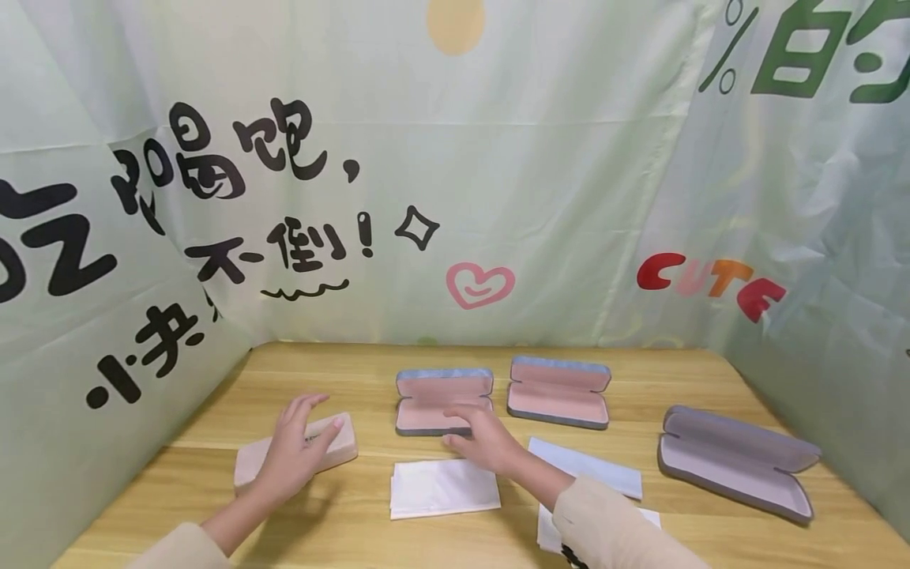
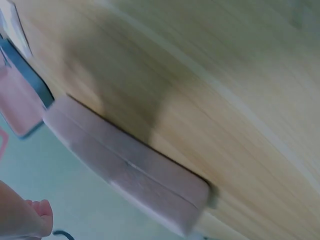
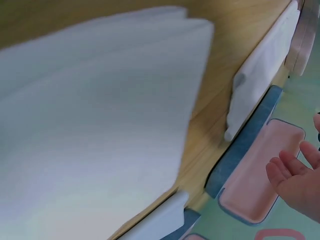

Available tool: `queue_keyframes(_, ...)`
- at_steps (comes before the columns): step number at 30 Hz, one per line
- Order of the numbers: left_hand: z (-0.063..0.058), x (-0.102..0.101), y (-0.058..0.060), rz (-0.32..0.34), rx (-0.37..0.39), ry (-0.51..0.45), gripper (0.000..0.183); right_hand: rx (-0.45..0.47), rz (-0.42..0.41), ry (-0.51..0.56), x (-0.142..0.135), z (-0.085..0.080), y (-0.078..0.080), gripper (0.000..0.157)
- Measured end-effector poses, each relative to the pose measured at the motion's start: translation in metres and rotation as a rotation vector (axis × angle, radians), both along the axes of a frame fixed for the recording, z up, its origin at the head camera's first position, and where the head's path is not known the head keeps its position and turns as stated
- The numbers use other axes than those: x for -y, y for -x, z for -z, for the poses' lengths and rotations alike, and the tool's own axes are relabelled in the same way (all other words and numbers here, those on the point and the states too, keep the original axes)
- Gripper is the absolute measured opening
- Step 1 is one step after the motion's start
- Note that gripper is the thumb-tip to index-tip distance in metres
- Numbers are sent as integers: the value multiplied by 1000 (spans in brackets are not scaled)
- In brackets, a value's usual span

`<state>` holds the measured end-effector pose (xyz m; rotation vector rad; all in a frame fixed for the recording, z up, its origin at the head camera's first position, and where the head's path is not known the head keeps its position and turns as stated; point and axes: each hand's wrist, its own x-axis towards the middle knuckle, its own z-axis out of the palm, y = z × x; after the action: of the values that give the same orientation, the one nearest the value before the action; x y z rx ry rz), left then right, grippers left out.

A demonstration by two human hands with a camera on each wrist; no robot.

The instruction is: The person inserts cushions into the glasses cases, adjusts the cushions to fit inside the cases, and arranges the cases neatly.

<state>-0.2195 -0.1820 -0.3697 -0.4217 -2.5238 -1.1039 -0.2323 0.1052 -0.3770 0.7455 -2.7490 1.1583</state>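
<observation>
My left hand (image 1: 290, 449) hovers over a closed pale pink glasses case (image 1: 343, 439), fingers spread and slightly bent, nothing held. In the left wrist view that closed case (image 2: 125, 155) lies whole on the table, apart from the hand (image 2: 25, 220). My right hand (image 1: 489, 444) reaches in front of an open glasses case (image 1: 419, 419) with a pink lining and blue-grey shell, overlapping its right end. Its fingers are relaxed and hold nothing, as the right wrist view shows the hand (image 3: 300, 187) beside the open case (image 3: 255, 175). Just below lies a folded white cloth (image 1: 441, 491).
A second pink-lined open case (image 1: 558, 403) stands at the back, and a grey open case (image 1: 735, 474) at the right. A folded light blue cloth (image 1: 590, 468) and another white cloth (image 1: 549, 533) lie by the right forearm. Printed fabric walls (image 1: 554, 197) enclose the wooden table (image 1: 341, 537).
</observation>
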Motion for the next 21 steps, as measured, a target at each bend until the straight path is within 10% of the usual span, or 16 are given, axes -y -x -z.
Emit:
queue_keyframes(12, 24, -44, 2, 92, -102, 95, 54, -76, 39, -74, -26, 1, -12, 46)
queue_keyframes(21, 35, -68, -1, 233, 6, 284, 67, -40, 60, -203, -40, 17, -18, 63)
